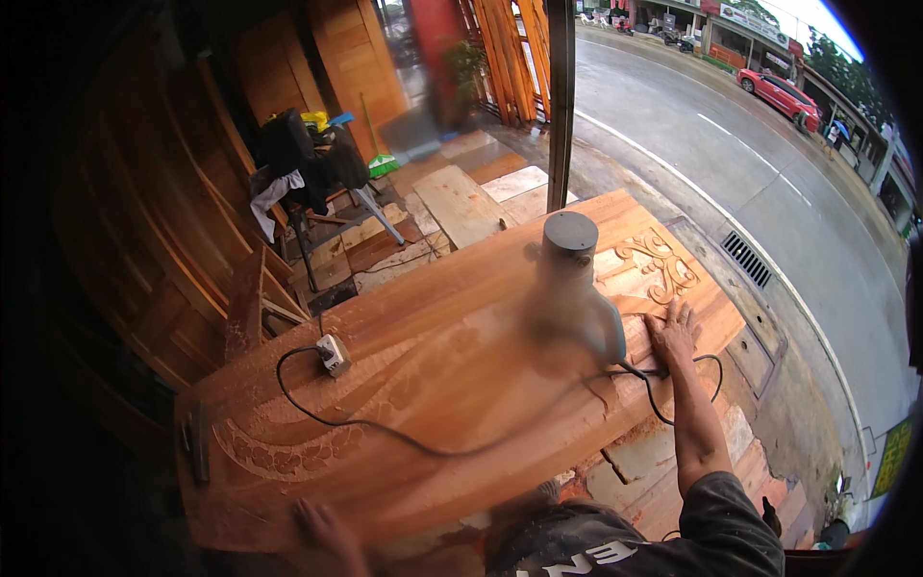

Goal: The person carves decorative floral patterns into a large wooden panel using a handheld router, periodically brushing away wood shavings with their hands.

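A large reddish-brown wooden panel (413,385) lies in front of me, with carved scrollwork (663,266) at its right end and a curved carved band (279,452) at its left. My right hand (676,334) rests on it beside the scrollwork, fingers spread and holding nothing. Left of that hand stands a grey power tool (571,234) with a round top; a blurred patch hides its lower body. My left hand (327,534) is at the panel's near left edge, dim and a little blurred, its fingers stretched out over the wood.
A black cord (423,444) snakes across the panel to a white socket block (334,356). A dark narrow tool (198,444) lies at the left end. Beyond are a metal post (561,106), a cluttered stand (308,159), a green broom (382,163), wooden doors (135,221) and a road (692,125).
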Demonstrator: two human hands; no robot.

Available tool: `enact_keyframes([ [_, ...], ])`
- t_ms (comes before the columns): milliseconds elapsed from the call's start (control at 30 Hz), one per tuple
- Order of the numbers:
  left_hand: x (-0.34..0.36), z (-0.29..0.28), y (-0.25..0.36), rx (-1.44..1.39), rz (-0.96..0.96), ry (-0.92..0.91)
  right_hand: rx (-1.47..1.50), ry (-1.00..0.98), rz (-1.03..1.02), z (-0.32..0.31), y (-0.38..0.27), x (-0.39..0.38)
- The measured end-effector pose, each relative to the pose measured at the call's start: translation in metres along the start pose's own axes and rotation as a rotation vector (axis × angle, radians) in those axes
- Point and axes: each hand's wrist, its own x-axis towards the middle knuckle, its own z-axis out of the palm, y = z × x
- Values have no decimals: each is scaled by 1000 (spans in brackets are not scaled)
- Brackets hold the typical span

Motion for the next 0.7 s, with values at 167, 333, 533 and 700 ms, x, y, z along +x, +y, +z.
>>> enact_keyframes([
  [167, -2, 1, 0, 23, -8, -13, -29, -16, 11, 0, 0, -1],
  [333, 2, 8, -8, 40, 11, -22, -28, 0, 7, 9, -2, 6],
  [533, 8, 9, 3, -96, 72, 43, -55, 32, -23, 18, 0, 18],
  [700, 3, 1, 22, -123, 59, 87, -68, 31, -22, 24, 4, 16],
])
